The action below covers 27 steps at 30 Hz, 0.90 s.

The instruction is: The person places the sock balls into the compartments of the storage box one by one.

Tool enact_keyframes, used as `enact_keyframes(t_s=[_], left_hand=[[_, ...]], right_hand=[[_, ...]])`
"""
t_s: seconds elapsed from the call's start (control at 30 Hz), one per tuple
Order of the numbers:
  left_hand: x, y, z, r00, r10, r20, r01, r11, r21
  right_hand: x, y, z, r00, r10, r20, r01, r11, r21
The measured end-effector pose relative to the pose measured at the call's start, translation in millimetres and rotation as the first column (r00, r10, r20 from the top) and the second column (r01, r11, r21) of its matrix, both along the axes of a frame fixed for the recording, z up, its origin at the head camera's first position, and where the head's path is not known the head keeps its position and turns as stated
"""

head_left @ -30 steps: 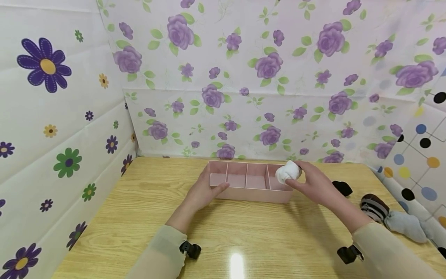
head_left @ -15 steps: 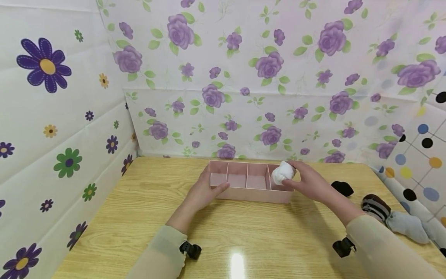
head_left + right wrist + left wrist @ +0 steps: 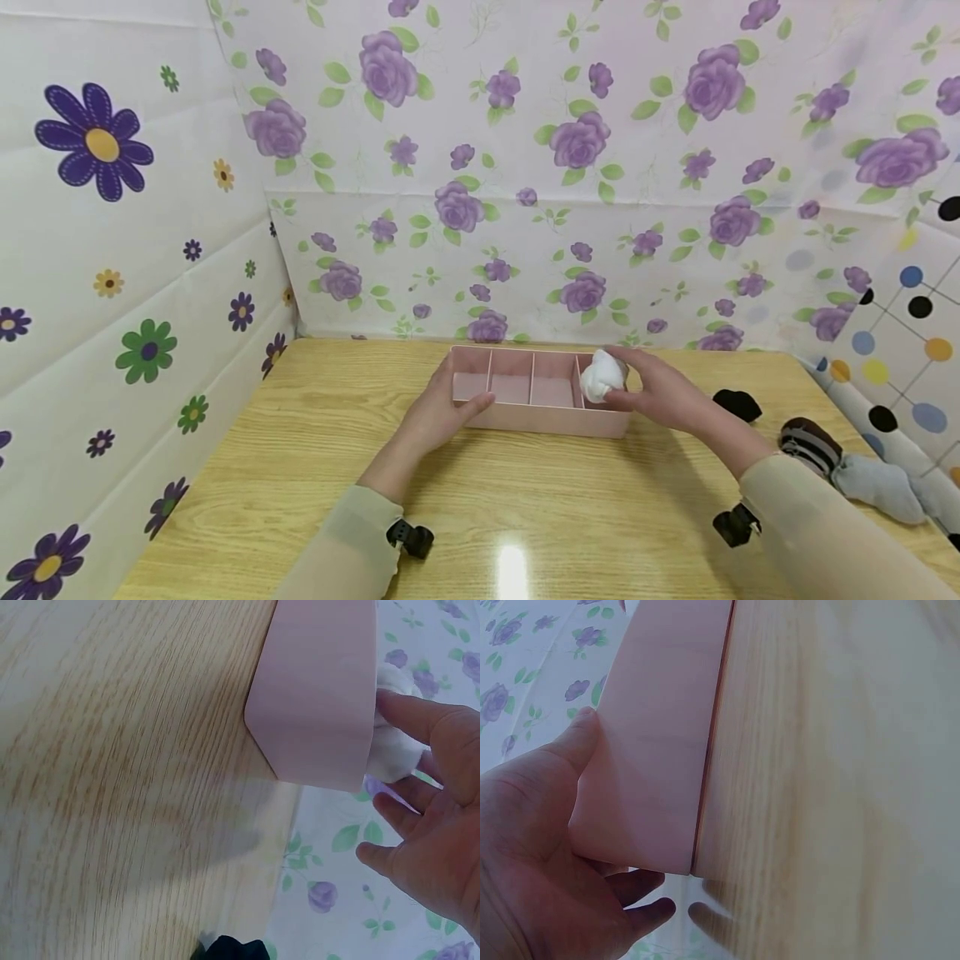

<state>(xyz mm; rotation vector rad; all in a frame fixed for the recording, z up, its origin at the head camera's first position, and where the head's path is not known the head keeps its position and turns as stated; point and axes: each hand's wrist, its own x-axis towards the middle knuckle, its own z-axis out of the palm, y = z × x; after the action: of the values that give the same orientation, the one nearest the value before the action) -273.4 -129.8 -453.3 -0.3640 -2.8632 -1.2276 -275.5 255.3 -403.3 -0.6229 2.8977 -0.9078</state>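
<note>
A pink divided box stands on the wooden table, its compartments in a row. My left hand holds its left end; in the left wrist view the thumb lies along the top edge of the long wall, other fingers around the end. A white balled-up sock is pinched between the thumb and fingers of my right hand, at the opening of the rightmost compartment. In the right wrist view the box's end wall partly hides the sock. The other three compartments show bare floors.
To the right of my right forearm lie a black bundle, a brown-and-grey striped rolled sock and a light grey one. A floral sheet rises behind the table, with patterned sheets at both sides.
My right hand has carried the white sock slightly left and lower, from the box's right rim into the opening of the last compartment. The left hand and the box stay put.
</note>
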Motion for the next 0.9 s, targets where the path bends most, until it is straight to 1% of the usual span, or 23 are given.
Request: enact_keyframes(t_s=[0.17,0.27,0.4,0.5,0.6,0.73,0.9], left_hand=[[1.4,-0.8,0.7,1.000,-0.009,-0.017,0.010,1.000,0.010],[1.7,-0.7,1.4,1.000,-0.009,-0.017,0.010,1.000,0.015],[1.8,-0.3,1.9,1.000,-0.010,-0.015,0.010,1.000,0.023],[1.8,0.1,2.0,1.000,-0.011,-0.013,0.011,1.000,0.025],[1.7,0.2,1.6,1.000,-0.011,-0.009,0.011,1.000,0.026],[1.2,-0.1,1.0,1.000,-0.011,-0.010,0.011,1.000,0.028],[1.2,-0.2,1.5,1.000,-0.012,-0.010,0.012,1.000,0.024]], right_hand=[[3.5,-0.9,1.4,1.000,-0.005,-0.007,0.005,1.000,0.017],[5.8,-0.8,1.8,1.000,-0.010,-0.029,0.011,1.000,0.017],[8.3,-0.1,1.6,0.995,-0.026,-0.092,0.029,0.999,0.031],[9.0,0.1,0.8,0.988,-0.050,-0.145,0.057,0.997,0.048],[7.9,-0.6,0.2,0.983,-0.066,-0.171,0.077,0.995,0.058],[5.2,-2.2,-0.1,0.984,-0.060,-0.168,0.070,0.996,0.057],[4.7,-3.1,0.0,0.990,-0.048,-0.131,0.055,0.997,0.047]])
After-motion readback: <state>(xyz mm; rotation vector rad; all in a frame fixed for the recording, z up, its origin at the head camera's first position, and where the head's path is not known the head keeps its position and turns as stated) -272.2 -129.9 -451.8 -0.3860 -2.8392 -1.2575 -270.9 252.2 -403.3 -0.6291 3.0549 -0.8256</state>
